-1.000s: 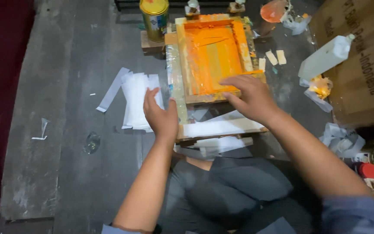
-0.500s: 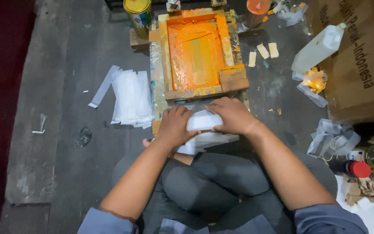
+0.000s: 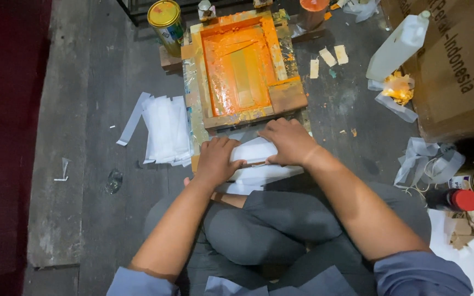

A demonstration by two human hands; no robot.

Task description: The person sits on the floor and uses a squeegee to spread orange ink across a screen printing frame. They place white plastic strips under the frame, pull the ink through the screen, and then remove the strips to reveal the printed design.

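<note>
Grey concrete floor carries everything here, with the person sitting cross-legged on it. Just in front of the knees lies a white sheet, at the near edge of the orange-stained printing screen frame. Both hands rest on it: the left hand lies flat with fingers together on its left part, and the right hand presses palm-down on its upper right, closed around nothing. Flat, even pressure with both palms would seem the way to keep the sheet square to the frame and free of creases. A stack of white paper strips lies left of the frame, a yellow-lidded tin beyond it, and a white plastic bottle and cardboard box to the right.
</note>
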